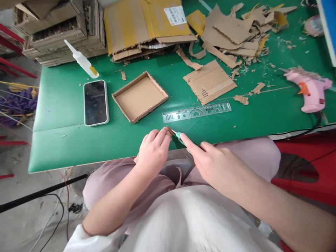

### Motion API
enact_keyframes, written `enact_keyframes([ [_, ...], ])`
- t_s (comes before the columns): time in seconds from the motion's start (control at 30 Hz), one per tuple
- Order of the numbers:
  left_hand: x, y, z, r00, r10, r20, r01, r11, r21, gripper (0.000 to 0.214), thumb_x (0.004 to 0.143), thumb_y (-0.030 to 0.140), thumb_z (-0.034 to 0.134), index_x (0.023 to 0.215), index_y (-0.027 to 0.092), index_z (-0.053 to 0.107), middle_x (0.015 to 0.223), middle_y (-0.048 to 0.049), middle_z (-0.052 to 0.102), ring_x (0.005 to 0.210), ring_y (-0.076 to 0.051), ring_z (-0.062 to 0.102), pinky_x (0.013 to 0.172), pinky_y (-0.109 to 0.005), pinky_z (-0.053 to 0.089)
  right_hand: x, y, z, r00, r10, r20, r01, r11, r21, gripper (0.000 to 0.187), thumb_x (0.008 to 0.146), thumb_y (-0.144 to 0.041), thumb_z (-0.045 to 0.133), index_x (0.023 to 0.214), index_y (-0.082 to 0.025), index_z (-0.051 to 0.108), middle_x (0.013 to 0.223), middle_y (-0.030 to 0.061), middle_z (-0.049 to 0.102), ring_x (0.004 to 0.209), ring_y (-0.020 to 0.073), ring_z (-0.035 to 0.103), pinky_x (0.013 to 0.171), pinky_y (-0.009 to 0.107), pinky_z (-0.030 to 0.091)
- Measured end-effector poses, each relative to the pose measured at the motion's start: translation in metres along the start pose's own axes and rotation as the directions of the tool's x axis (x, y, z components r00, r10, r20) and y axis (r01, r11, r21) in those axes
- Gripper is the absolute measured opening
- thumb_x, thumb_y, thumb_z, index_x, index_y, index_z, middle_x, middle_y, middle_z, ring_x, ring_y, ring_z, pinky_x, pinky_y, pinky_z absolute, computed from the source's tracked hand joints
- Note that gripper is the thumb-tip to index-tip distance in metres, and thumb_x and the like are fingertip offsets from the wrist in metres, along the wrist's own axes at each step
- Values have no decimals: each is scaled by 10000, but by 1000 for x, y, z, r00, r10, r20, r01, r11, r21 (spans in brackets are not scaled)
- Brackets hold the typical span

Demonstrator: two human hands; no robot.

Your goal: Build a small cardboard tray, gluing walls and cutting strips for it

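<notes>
My left hand (154, 148) is closed around a small brown cardboard piece (168, 130) at the table's front edge; most of that piece is hidden by the fingers. In my right hand (207, 155) is a craft knife with a green handle (179, 136), its tip touching the cardboard. Just beyond both hands lies a clear plastic ruler (196, 111). Behind it, a flat cardboard square (210, 82) rests on the table. To the left sits a shallow open cardboard tray (141, 96) with low walls.
A phone (96, 102) and a glue bottle (83, 62) lie at left. Stacked cardboard frames (63, 33), a taped carton (147, 22) and cardboard scraps (231, 31) fill the back. A pink glue gun (309, 89) with a cable lies at right. The green table (63, 147) ends before my lap.
</notes>
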State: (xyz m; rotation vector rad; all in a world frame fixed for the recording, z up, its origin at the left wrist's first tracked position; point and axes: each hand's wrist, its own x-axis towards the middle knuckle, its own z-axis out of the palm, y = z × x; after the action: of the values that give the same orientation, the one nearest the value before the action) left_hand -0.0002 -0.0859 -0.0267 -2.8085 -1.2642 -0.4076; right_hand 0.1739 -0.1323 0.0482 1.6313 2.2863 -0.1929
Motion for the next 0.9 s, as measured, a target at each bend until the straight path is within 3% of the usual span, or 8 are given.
enact_keyframes([
  [0.13,0,1,0,1000,-18,16,18,999,-30,228,923,177,411,1018,155,617,1126,-93,672,932,-216,569,783,-349,478,1,-3,-11,993,-19,115,25,998,-49,745,743,-36,434,1463,-189,319,661,61,626,464,116,563,399,202,243],
  [0.37,1,-1,0,997,-17,80,22,998,-62,247,912,174,405,1062,143,598,1143,-120,661,955,-227,575,814,-376,500,-8,-5,-14,983,-16,183,30,997,-73,783,729,-6,398,1478,-189,256,745,94,668,465,126,572,377,201,264],
  [0.5,0,-2,2,995,-30,100,42,992,-120,270,906,185,406,1101,139,587,1169,-132,648,990,-234,580,853,-415,499,-12,-6,-7,994,-17,107,25,996,-80,775,717,12,400,1462,-185,309,718,87,657,464,126,572,378,194,315],
  [0.7,-2,-3,2,989,-52,142,76,983,-169,391,877,143,378,1193,262,574,1217,-98,637,1047,-273,566,846,-543,498,-17,-7,8,999,-40,-37,36,995,-97,757,682,3,433,1418,-172,411,665,68,637,433,107,528,372,175,342],
  [0.9,0,-1,4,996,-42,84,49,995,-87,309,910,148,377,1116,183,605,1188,-98,654,982,-238,582,810,-436,519,-23,-4,21,968,-75,-238,46,991,-122,698,701,5,396,1375,-157,478,734,117,690,384,97,528,350,174,365],
])
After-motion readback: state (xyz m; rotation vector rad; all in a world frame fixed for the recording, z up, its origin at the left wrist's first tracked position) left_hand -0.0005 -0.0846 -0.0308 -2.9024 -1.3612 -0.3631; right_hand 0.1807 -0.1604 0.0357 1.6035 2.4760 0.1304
